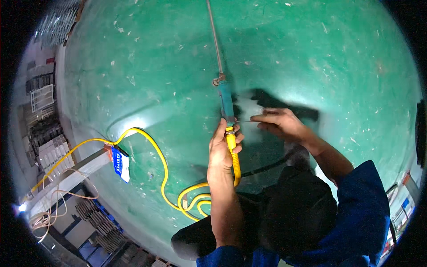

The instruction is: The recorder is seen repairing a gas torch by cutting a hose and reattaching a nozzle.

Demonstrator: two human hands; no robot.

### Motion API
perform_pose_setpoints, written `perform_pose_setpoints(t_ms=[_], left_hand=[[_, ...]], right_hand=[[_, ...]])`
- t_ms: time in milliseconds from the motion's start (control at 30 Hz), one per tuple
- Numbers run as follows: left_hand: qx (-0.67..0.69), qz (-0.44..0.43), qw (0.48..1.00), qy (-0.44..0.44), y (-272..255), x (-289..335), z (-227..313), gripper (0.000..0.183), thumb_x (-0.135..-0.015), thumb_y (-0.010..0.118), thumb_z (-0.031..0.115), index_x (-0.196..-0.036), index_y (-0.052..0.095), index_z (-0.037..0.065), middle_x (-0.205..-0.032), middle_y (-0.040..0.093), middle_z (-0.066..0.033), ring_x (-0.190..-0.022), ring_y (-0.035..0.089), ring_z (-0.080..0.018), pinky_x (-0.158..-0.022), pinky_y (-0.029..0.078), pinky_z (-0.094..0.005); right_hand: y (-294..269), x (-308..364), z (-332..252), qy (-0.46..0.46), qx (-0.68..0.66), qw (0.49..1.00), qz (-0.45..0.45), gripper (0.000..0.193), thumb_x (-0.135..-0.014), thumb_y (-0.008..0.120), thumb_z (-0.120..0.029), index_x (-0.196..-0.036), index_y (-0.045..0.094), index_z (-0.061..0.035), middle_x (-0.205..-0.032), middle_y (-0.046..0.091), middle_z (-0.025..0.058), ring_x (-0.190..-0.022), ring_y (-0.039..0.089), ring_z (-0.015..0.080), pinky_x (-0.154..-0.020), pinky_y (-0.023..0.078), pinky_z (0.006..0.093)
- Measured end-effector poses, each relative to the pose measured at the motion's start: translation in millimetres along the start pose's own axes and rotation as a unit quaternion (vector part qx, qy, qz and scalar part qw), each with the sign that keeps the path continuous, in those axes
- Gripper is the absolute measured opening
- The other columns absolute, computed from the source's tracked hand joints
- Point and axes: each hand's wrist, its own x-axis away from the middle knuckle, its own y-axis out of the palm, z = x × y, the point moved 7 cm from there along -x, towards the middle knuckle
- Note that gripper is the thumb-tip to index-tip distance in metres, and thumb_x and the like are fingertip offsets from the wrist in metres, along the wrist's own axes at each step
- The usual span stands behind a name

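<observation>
My left hand grips the lower end of a spray wand where its teal handle joins a yellow hose. A thin metal lance runs from the handle up out of the top of the view. My right hand hovers just right of the handle, fingers together and stretched toward it, pinching what looks like a small thin piece; what it is I cannot tell. Both hands sit above a green floor.
The yellow hose loops on the floor below my left hand and runs left past a blue and white packet on a pale beam. Metal racks and stacked parts line the left edge. Dark trousers and a shoe fill the lower middle.
</observation>
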Motion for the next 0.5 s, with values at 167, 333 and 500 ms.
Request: perform_pose_setpoints(t_ms=[167, 333, 500], left_hand=[[0.063, -0.082, 0.994, -0.028, 4.5, 1.8, 5.9, 0.041, -0.101, 0.046, 0.038, -0.118, 0.054, 0.002, -0.090, 0.050, -0.0066, -0.064, 0.044, -0.0150, -0.039, 0.033, -0.0222], [0.090, -0.118, 0.988, -0.038, 10.4, 4.0, 8.1, 0.043, -0.102, 0.044, 0.038, -0.120, 0.053, 0.000, -0.090, 0.047, -0.0063, -0.066, 0.042, -0.0152, -0.039, 0.033, -0.0223], [0.101, -0.109, 0.988, -0.037, 12.8, 5.5, 7.8, 0.044, -0.102, 0.044, 0.038, -0.120, 0.053, -0.001, -0.089, 0.046, -0.0070, -0.066, 0.041, -0.0157, -0.040, 0.032, -0.0227]], right_hand=[[-4.9, 1.4, -28.8, -0.051, 0.104, 0.993, -0.012, 0.030, -0.086, 0.066, -0.017, -0.116, 0.065, -0.0146, -0.075, 0.057, 0.0073, -0.063, 0.061, 0.0282, -0.053, 0.050, 0.0416], [-4.0, -5.1, -39.8, -0.078, 0.138, 0.987, 0.001, 0.029, -0.087, 0.065, -0.020, -0.115, 0.066, -0.0147, -0.070, 0.054, 0.0055, -0.057, 0.059, 0.0260, -0.047, 0.048, 0.0401], [0.4, -5.8, -41.9, -0.082, 0.128, 0.988, 0.000, 0.030, -0.085, 0.066, -0.018, -0.115, 0.066, -0.0144, -0.066, 0.052, 0.0050, -0.054, 0.057, 0.0251, -0.046, 0.046, 0.0401]])
